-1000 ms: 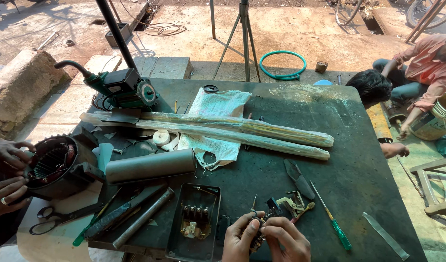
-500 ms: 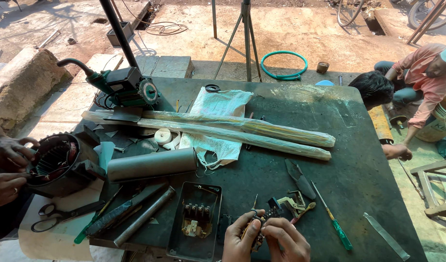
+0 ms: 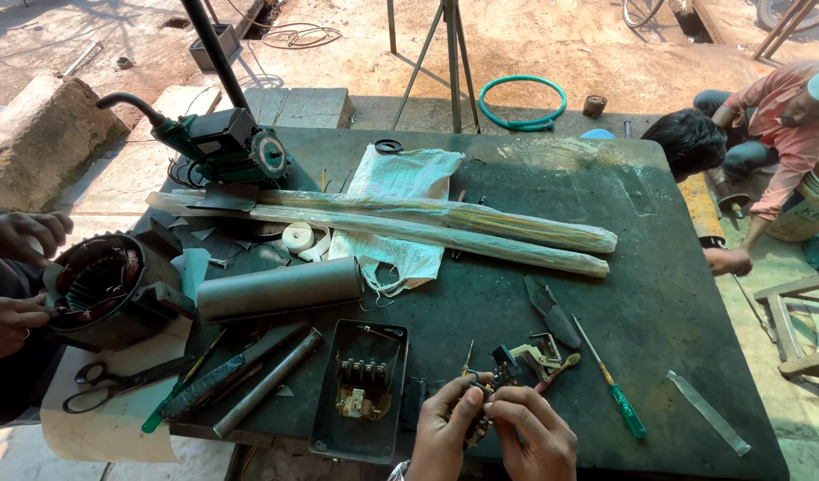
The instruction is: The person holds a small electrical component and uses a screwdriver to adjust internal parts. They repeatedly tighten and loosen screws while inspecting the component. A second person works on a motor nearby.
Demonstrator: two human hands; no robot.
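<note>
While we stay put at the worktop's near edge | left hand and right hand keep pinching the small switch part | open metal box unmoved alongside.

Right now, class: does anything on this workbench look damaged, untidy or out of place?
Yes. The switch box lies open with its contacts bared, loose parts are scattered beside both hands, and a crumpled white bag lies under the two wrapped rods.

Dark green worktop, a green-handled screwdriver, a green machine, a grey metal tube, a white woven sack, a teal hose ring.
</note>
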